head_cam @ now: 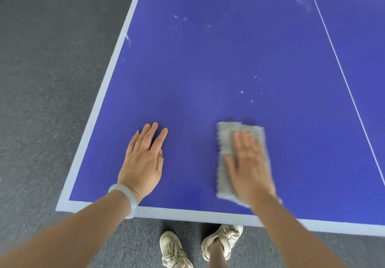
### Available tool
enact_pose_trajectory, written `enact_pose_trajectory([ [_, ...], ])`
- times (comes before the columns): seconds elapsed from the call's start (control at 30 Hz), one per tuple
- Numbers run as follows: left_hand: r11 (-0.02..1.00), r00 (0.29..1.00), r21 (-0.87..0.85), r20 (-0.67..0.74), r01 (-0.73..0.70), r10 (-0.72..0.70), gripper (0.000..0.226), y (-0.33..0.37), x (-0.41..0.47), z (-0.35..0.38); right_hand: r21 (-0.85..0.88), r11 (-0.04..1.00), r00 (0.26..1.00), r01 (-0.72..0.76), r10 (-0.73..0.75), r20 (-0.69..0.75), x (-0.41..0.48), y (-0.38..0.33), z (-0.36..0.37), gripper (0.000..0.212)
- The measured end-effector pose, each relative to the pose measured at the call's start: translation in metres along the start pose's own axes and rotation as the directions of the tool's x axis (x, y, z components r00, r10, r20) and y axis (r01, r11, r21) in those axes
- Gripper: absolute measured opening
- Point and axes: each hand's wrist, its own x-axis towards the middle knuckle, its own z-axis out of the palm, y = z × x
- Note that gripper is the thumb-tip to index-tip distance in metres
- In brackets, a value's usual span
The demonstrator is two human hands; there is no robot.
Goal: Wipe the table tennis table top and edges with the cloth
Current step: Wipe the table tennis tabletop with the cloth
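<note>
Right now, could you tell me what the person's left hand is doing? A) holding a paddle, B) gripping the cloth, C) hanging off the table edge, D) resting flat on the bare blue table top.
D: the left hand lies with fingers straight on the blue table top, apart from the grey cloth, which is under the right hand.

An indoor games room: blue table tennis table [208, 59] on grey carpet [52, 69].

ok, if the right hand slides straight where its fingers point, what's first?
Right hand on the cloth would likely reach the white specks on the table top; nothing solid shows beyond.
</note>
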Motion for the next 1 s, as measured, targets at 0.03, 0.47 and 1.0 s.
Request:
enact_pose_trajectory([
  [0.03,1.000,1.000,0.007,0.001,0.001,-0.001,0.054,0.001,0.000,0.000,0.021,0.988,0.988,-0.154,0.155,-0.018,0.011,0.021,-0.005,0.065],
  [0.47,0.938,0.997,-0.344,-0.029,0.053,-0.067,0.048,-0.007,0.002,-0.012,-0.009,0.943,0.937,0.333,-0.330,0.116,0.028,-0.108,0.011,0.065],
  [1.0,0.969,0.971,-0.072,-0.024,0.237,-0.239,0.065,-0.067,0.024,-0.015,-0.020,0.982,0.981,0.190,-0.189,0.048,0.072,-0.150,0.015,0.066],
])
